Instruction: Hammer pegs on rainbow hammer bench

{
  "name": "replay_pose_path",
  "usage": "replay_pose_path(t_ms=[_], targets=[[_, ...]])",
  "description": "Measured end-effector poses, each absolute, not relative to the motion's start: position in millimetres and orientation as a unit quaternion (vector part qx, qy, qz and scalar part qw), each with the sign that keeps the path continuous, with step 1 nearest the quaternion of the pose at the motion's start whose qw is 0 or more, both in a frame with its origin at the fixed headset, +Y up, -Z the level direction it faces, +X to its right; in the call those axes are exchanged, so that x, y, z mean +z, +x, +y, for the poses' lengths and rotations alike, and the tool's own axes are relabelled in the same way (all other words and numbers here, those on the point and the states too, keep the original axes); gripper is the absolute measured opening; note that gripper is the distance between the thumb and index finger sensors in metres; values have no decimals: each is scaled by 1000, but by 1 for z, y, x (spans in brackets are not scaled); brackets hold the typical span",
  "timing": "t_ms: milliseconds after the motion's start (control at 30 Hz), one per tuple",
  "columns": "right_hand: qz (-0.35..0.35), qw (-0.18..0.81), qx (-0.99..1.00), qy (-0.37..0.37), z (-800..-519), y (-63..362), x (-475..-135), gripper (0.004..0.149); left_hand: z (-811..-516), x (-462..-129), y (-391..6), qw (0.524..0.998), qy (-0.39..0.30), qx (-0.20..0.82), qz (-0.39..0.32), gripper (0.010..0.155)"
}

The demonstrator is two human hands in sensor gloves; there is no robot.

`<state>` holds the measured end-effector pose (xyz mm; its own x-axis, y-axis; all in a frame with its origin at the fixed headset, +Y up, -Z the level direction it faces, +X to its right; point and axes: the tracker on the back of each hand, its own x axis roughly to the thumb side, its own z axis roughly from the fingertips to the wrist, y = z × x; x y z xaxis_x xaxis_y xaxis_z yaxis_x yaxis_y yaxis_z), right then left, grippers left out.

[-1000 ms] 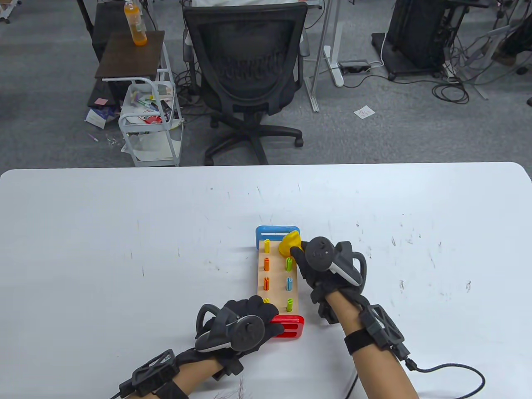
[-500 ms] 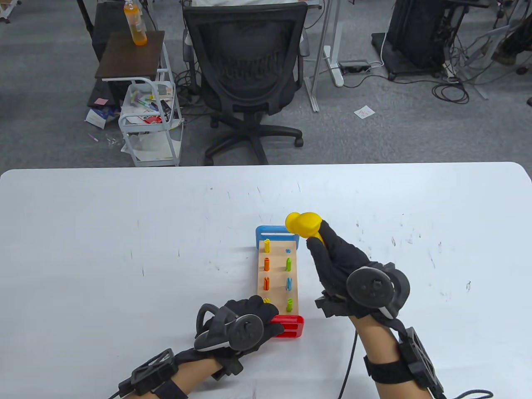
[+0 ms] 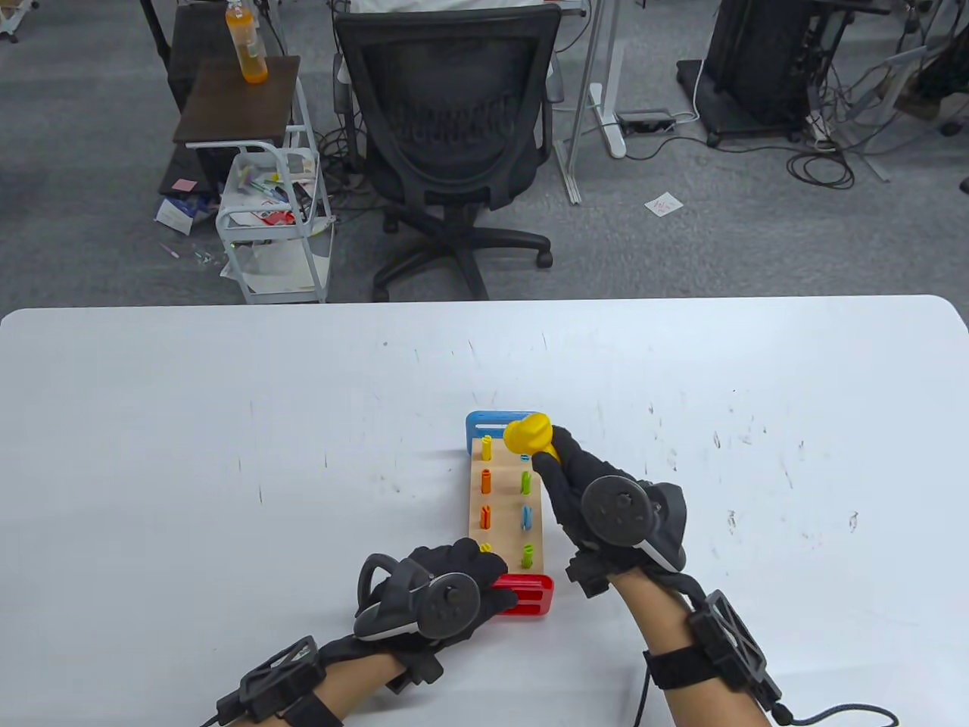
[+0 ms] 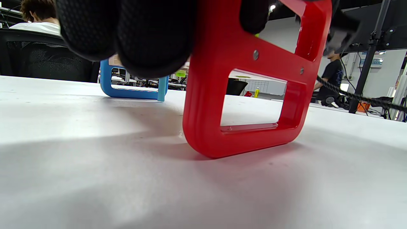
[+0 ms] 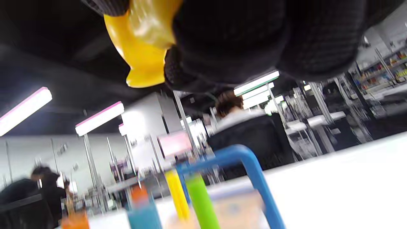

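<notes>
Hammer bench (image 3: 506,509) lies between our hands; left hand (image 3: 443,594) presses red end (image 4: 241,95), fingers curled over it; right hand (image 3: 606,507) grips yellow hammer (image 3: 528,434), head beyond fingertips above far blue peg; we judge: strike square, brace firmly.

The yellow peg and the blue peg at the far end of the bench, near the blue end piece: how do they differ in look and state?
The yellow peg stands tall above the wooden board; the blue peg is sunk almost flush. The yellow peg is on the left row, the blue peg on the right row, just below the yellow hammer that the right hand holds. Both sit in the row nearest the blue end piece.
</notes>
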<state>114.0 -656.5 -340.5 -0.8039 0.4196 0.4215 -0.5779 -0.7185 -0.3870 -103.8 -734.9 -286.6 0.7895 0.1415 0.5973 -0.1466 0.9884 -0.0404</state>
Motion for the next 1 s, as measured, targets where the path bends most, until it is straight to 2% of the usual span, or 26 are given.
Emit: replay_pose_path(t_ms=[100,233,433,467,533,567,600,667,733,867,1000], targets=[[-294,278,899,168,-651,115,-336,63,-735,-286,-104,946,6,77,-316,58],[-317,269,889,193,-657,114,-335,64,-735,-286,-104,946,7,78,-316,58],[-294,220,913,181,-679,117,-340,64,-735,-287,-104,945,4,82,-316,58],[-259,212,926,175,-684,115,-344,63,-735,-286,-104,945,5,80,-316,58],[18,143,981,129,-697,106,-363,64,-735,-286,-104,945,6,78,-316,58],[60,167,977,118,-685,115,-355,64,-735,-286,-104,945,7,79,-316,58],[-31,229,967,111,-681,112,-356,63,-735,-286,-104,945,7,79,-316,58],[-200,284,929,124,-674,118,-349,63,-735,-286,-104,946,8,77,-315,58],[-229,264,927,133,-668,123,-343,63,-735,-286,-104,946,9,75,-314,58],[-293,291,899,149,-661,130,-337,63,-735,-286,-104,946,8,76,-315,58],[-305,289,891,171,-662,126,-338,64,-735,-286,-104,946,8,76,-315,58]])
